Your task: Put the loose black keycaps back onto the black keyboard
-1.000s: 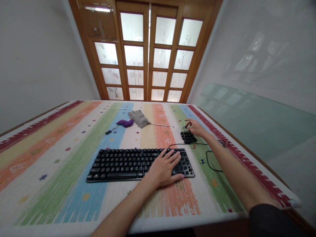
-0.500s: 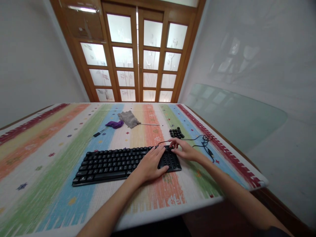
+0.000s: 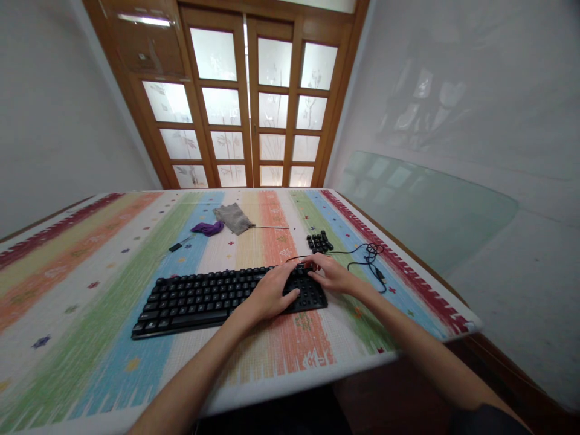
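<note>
A black keyboard (image 3: 194, 299) lies on the striped tablecloth. My left hand (image 3: 272, 291) rests over its right part, fingers stretched towards the top edge and thumb spread over the number pad (image 3: 310, 296). That pad shows small raised posts where keycaps are off. At the pad's top edge my right hand (image 3: 333, 273) has its index finger and thumb bent towards each other, close to the left fingertips. Whatever sits between them is too small and dark to make out. A cluster of loose black keycaps (image 3: 319, 241) lies just beyond the right hand.
The keyboard's black cable (image 3: 374, 260) lies coiled to the right, its plug near the red border. Farther back are a grey cloth (image 3: 233, 218), a thin rod (image 3: 272, 227), a purple cloth (image 3: 208, 228) and a small black-handled tool (image 3: 175, 247). A wall stands beyond the table's right edge.
The view has shifted slightly. My left hand has moved a little, its fingers drawing nearer the right fingertips. The right hand stays at the pad's top edge; the keycaps lie as before.
</note>
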{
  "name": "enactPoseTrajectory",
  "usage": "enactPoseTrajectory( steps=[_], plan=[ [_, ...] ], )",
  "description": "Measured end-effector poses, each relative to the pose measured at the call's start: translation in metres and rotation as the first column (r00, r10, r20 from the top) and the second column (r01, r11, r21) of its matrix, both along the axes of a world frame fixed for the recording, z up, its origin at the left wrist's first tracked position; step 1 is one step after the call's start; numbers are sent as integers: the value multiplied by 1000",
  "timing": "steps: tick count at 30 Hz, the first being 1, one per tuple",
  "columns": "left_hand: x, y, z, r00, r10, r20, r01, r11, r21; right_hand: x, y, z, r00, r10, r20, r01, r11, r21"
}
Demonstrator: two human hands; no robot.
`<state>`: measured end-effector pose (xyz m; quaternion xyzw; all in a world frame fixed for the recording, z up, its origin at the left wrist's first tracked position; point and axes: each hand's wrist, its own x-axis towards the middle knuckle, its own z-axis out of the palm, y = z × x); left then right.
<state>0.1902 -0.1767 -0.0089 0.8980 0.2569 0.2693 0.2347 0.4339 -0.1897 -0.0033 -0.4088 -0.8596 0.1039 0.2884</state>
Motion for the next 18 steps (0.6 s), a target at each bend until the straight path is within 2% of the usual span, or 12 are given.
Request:
enactPoseTrajectory(
  steps=[9,13,18],
  plan=[
    [13,10,8,994,20,-108,-13,998,66,-3,-2,-1,997,-44,-67,43,999,-18],
    [20,12,7,987,39,-157,-26,996,81,-1,0,-1,989,-99,-108,91,993,-79],
    [23,11,3,971,51,-233,-24,993,119,-1,0,-3,983,-146,-110,137,987,-82]
  ],
)
